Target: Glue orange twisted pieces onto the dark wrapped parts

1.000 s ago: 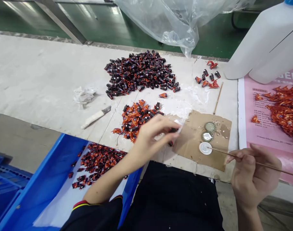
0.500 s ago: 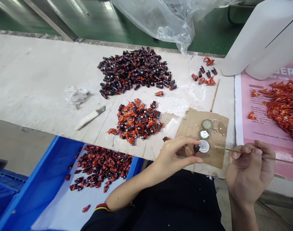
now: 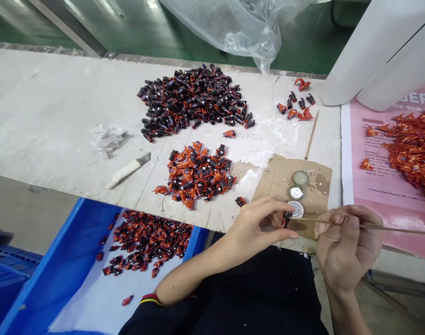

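Observation:
Between the thumb and fingers of my left hand is a small black-and-orange plastic part. My right hand pinches a thin wooden stick, and the stick's tip reaches the part, seemingly touching it. Just behind the part lies a round white cap, partly covered by my left fingers. Two metal bottle caps, one greenish and one silvery, lie behind it on a piece of brown cardboard.
A pile of black parts and a mixed orange-and-black pile lie on the table. Orange parts cover a pink sheet at right. A knife, crumpled tissue, another stick and a blue bin are around.
My right hand has moved left, bringing the stick's tip from a gap away up to the part. My left hand holds the same part, turned slightly.

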Motion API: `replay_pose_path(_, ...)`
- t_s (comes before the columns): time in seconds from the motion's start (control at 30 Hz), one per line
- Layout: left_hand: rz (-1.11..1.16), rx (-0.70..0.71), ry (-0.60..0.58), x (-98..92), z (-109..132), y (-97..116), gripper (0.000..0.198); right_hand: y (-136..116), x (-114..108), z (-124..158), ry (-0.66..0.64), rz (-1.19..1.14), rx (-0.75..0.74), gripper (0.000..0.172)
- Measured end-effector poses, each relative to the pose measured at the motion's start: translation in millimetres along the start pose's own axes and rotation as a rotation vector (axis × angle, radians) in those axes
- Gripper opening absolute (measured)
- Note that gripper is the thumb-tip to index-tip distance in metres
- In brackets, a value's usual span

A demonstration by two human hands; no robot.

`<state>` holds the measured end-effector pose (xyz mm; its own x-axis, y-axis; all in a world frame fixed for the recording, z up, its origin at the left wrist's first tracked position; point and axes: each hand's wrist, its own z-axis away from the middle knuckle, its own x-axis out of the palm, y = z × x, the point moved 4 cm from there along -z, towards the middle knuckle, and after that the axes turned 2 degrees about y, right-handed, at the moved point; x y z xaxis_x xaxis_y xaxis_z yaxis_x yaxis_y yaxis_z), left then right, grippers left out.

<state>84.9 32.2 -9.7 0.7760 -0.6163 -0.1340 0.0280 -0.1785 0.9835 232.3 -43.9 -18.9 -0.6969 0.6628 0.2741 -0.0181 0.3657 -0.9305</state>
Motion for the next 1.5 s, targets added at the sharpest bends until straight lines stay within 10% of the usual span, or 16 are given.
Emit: replay_pose_path(1.5, 0.169, -0.118, 0.053, 3.7, 1.9, -6.3, 0.028, 0.6, -0.3, 3.9, -0.019, -0.051, 0.118, 0.009)
